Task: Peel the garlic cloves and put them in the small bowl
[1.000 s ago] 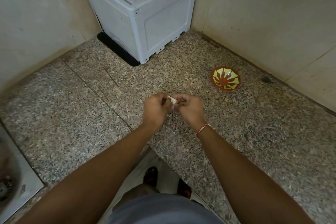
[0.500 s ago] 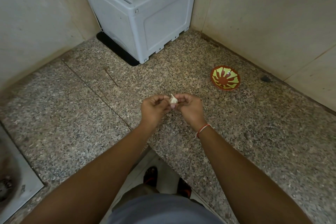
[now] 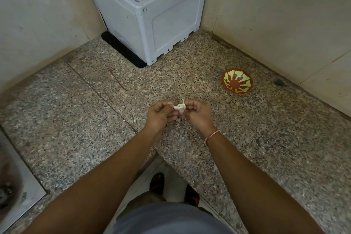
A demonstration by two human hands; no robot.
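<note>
Standing in the back corner of the granite counter [image 3: 79, 119]: grey plastic box [image 3: 152, 17]. Small bowl [image 3: 237, 81], red-green, near right wall; contents not discernible. Left hand [image 3: 161, 115] and right hand [image 3: 195, 113] together pinch a garlic clove [image 3: 180, 106] above the counter's front edge.

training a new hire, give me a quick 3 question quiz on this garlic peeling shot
1. True or false: both hands, left and right, pinch the garlic.
2. Where is the bowl? A) in the sink B) on the counter, right of the hands C) on top of the grey box
3. Fill in: the bowl holds ___ cloves.

Key: 1 true; 2 B; 3 no.
</note>
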